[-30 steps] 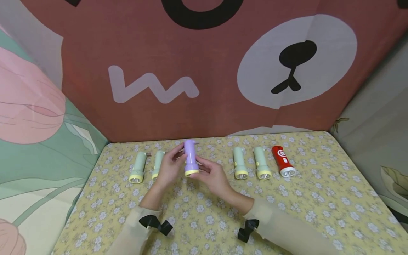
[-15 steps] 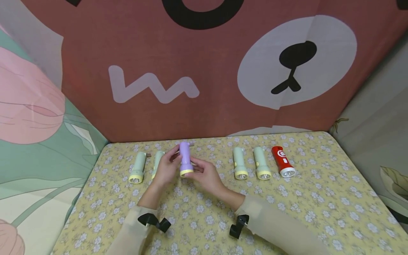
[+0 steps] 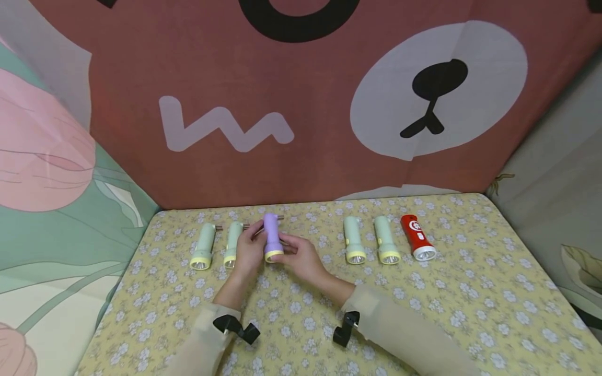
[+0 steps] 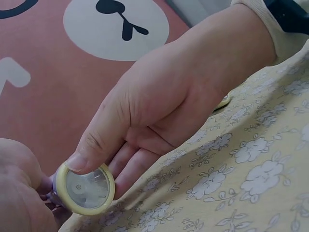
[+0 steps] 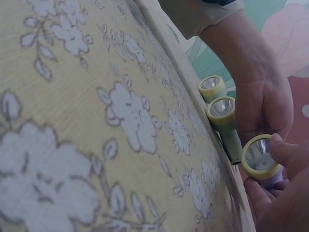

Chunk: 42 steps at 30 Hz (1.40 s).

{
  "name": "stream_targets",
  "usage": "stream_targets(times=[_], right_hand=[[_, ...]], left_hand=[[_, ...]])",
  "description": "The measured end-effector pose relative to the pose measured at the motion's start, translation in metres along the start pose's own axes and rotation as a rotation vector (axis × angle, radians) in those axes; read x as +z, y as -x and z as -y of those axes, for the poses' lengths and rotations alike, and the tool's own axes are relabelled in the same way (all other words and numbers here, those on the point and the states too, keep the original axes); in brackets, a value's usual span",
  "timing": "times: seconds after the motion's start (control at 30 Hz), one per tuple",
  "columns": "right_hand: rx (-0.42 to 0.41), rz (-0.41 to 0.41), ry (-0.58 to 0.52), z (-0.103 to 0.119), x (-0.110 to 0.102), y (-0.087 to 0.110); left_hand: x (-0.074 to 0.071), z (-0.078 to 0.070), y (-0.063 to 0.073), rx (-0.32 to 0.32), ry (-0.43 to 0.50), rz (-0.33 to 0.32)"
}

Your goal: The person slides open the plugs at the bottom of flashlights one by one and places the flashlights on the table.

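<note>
A purple flashlight [image 3: 271, 234] with a yellow lens ring and metal plug prongs near its tail lies between both hands, lens toward me. My left hand [image 3: 251, 251] grips its body from the left. From the right, my right hand [image 3: 303, 257] holds the head end, its thumb [image 4: 79, 162] on the yellow rim in the left wrist view. Right beside the left hand is a pale green flashlight [image 3: 233, 241], partly covered by that hand. Another green flashlight [image 3: 204, 245] lies farther left. In the right wrist view, the purple flashlight's clear lens [image 5: 259, 153] faces the camera.
To the right lie two more green flashlights, one nearer [image 3: 354, 240] and one farther [image 3: 386, 240], then a red flashlight [image 3: 417, 237]. All rest on a yellow flowered tablecloth [image 3: 291, 334]. A red printed cloth wall [image 3: 320, 167] stands along the table's back edge.
Both hands have brought the purple flashlight left and slightly down, toward the green one beside the left hand. More of that green flashlight shows now. The other flashlights stay where they were.
</note>
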State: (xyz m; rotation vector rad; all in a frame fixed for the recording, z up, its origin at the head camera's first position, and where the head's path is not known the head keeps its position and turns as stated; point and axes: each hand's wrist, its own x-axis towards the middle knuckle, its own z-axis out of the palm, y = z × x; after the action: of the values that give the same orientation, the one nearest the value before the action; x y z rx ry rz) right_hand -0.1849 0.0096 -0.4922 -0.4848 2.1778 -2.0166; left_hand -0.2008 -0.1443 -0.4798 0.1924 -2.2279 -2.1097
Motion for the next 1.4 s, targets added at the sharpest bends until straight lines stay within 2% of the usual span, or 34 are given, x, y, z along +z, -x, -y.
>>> stream_targets(times=[0.2, 0.47, 0.67, 0.87, 1.1, 1.4], right_hand=[[0.03, -0.007, 0.038, -0.004, 0.001, -0.003], [0.036, 0.004, 0.048, -0.01, 0.004, -0.004], [0.043, 0.013, 0.082, -0.013, 0.004, -0.005], [0.048, 0.036, 0.057, -0.015, 0.004, -0.007], [0.051, 0.008, 0.077, -0.017, 0.005, -0.006], [0.058, 0.014, 0.076, -0.015, 0.006, -0.005]], left_hand=[[0.002, 0.004, 0.0, -0.006, 0.002, -0.039], [0.002, 0.011, -0.001, -0.054, -0.018, -0.078], [0.003, 0.015, 0.0, -0.046, -0.038, -0.083], [0.004, 0.017, -0.001, -0.036, -0.046, -0.07], [0.005, 0.017, -0.002, -0.042, -0.054, -0.076], [0.004, 0.017, -0.002, -0.057, -0.03, -0.065]])
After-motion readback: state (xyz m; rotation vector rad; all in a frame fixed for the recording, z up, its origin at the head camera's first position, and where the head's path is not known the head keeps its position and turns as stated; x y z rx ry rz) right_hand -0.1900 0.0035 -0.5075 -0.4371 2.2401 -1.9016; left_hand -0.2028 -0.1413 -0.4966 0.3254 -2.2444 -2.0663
